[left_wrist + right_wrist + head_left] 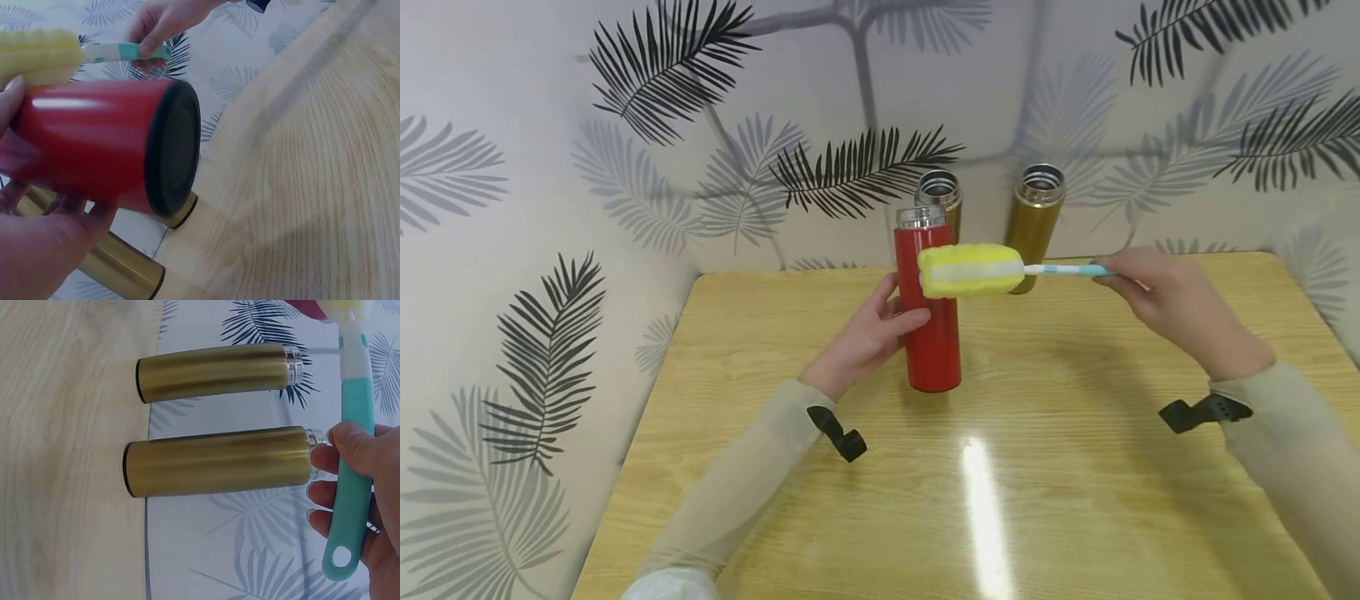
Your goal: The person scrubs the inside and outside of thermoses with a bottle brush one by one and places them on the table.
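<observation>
My left hand point(872, 333) grips a red thermos flask point(934, 354) round its middle, lidless with the steel mouth up. In the left wrist view its black base point(174, 149) shows, raised off the table. In my right hand point(1172, 292) is a bottle brush with a yellow and white sponge head point(972, 271), held sideways so the head overlaps the upper part of the red flask in the head view. The right wrist view shows my fingers and thumb round its turquoise handle point(353, 487), which has a hole at the end.
Two gold thermos flasks stand without lids at the back of the wooden table point(820, 508). One gold flask point(1033, 229) is right of the red one; the other gold flask point(953, 218) is partly hidden behind it. A leaf-patterned wall covering point(700, 200) rises behind the table edge.
</observation>
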### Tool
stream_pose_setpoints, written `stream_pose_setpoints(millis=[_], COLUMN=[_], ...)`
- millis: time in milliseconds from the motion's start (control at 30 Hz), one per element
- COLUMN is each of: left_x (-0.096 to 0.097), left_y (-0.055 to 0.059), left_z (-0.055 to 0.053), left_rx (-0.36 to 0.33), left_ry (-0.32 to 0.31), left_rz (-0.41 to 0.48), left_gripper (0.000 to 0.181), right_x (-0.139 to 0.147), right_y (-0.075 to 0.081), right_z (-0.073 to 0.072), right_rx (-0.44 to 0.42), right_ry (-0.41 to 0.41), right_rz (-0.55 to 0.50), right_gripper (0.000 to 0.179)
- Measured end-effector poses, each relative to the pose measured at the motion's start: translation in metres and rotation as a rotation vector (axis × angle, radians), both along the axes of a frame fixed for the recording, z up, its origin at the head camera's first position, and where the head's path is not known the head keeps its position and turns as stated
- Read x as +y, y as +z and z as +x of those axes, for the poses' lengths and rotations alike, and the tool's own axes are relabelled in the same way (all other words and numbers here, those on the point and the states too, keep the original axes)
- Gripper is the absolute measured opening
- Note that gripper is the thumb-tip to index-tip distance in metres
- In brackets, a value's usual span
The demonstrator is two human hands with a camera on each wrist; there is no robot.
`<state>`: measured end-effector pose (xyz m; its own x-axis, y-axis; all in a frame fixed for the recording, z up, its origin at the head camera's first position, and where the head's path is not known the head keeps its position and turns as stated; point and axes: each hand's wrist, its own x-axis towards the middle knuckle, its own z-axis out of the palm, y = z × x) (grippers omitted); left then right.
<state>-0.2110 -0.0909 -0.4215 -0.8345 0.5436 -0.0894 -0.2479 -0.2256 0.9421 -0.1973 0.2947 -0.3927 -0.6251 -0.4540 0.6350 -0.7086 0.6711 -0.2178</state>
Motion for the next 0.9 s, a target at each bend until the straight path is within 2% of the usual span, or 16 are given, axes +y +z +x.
stream_pose_setpoints(millis=[200,300,400,633,900], left_x=[-0.002,-0.002,-0.002,-0.006,-0.01], left_y=[-0.001,0.0,0.003,0.004,0.006], left_z=[0.001,0.0,0.001,-0.001,-0.004], left_rx=[-0.009,-0.02,-0.043,-0.06,-0.049], left_ry=[-0.003,0.023,0.053,0.073,0.123], left_rz=[0.025,0.003,0.011,0.059,0.03], left_gripper=[0.071,0.064,0.057,0.05,0.054], right_x=[-0.002,-0.002,-0.001,0.0,0.003], right_y=[0.007,0.008,0.005,-0.006,-0.019], right_z=[0.001,0.002,0.002,0.001,0.009], right_rx=[-0.001,-0.001,-0.006,-0.008,-0.058], right_ry=[-0.042,-0.045,-0.03,0.042,0.075], right_rz=[-0.024,-0.03,-0.024,-0.018,0.018], right_gripper=[0.057,0.043,0.036,0.059,0.06])
